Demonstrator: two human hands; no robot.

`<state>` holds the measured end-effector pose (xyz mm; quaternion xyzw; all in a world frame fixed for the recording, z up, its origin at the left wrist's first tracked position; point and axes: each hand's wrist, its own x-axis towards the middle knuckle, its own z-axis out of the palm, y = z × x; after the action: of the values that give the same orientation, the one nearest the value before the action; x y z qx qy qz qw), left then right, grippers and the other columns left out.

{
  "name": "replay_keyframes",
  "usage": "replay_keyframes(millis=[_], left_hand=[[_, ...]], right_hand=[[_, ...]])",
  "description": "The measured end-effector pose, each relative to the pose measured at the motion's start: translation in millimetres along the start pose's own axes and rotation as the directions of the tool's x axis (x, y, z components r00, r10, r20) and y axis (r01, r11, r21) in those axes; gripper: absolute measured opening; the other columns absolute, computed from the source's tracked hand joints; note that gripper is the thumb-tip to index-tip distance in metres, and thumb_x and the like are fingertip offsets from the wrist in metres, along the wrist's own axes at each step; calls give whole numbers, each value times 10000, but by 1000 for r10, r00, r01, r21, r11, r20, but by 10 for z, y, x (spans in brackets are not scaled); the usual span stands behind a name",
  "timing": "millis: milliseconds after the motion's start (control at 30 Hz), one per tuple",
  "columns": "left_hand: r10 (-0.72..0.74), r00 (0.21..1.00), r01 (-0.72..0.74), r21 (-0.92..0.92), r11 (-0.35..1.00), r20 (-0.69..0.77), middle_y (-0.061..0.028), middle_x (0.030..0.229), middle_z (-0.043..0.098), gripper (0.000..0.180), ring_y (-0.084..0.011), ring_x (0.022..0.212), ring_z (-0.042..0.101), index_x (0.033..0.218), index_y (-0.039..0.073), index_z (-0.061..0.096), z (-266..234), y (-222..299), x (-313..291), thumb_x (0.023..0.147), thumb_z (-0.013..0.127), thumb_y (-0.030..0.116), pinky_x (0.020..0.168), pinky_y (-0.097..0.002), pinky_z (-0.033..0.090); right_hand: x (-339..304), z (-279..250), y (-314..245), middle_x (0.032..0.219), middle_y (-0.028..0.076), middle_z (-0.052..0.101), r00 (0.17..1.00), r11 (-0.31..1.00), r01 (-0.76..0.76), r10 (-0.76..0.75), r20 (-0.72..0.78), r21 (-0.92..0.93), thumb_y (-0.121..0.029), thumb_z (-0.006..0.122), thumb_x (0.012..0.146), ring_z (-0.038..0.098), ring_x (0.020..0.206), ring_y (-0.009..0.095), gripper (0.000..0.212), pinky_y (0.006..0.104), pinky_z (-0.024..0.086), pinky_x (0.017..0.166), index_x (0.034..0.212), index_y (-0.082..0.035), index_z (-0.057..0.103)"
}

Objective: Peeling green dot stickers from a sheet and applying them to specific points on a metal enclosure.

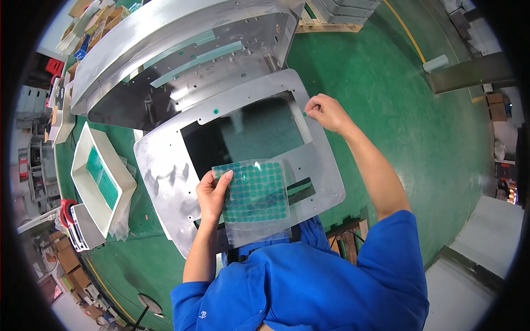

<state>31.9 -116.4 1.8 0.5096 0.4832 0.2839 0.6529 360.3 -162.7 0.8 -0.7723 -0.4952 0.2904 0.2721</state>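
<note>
My left hand pinches the upper left edge of a clear plastic sheet with rows of round green stickers, held over the near part of a flat metal panel. My right hand is closed in a pinch above the panel's far right edge. At its fingertips shows a tiny green dot sticker, partly hidden by the fingers. The panel has a large rectangular opening, a narrow slot near me and small holes. One green dot sits on its far rim.
A curved metal housing with holes and studs rises behind the panel. To the left stands a white tray with a green sticker sheet inside. Red-handled scissors lie near it. Stacked grey parts rest on a pallet at the back.
</note>
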Motion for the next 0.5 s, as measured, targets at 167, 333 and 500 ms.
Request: replay_keyframes(millis=[167,333,500], left_hand=[[-16,1000,16,-17,1000,5,42,619,547,125,-2,526,435,748,32,577,43,20,9,774,642,135,469,-151,330],[-17,1000,17,0,1000,14,33,628,560,126,-10,536,454,750,31,578,52,30,11,776,640,137,483,-157,355],[-22,1000,22,-9,1000,22,30,628,563,135,-13,536,457,749,31,579,31,-4,25,771,647,146,485,-159,360]], right_hand=[[30,-3,0,728,51,498,999,999,-33,33,19,2,-53,585,685,488,620,138,72,275,414,602,749,-19,590],[41,-26,-6,780,75,524,996,997,-71,69,57,33,-67,578,702,532,686,181,75,294,435,646,762,-30,602],[36,-45,20,808,84,537,994,994,-80,74,83,68,-82,576,712,555,722,201,75,303,445,666,764,-39,608]])
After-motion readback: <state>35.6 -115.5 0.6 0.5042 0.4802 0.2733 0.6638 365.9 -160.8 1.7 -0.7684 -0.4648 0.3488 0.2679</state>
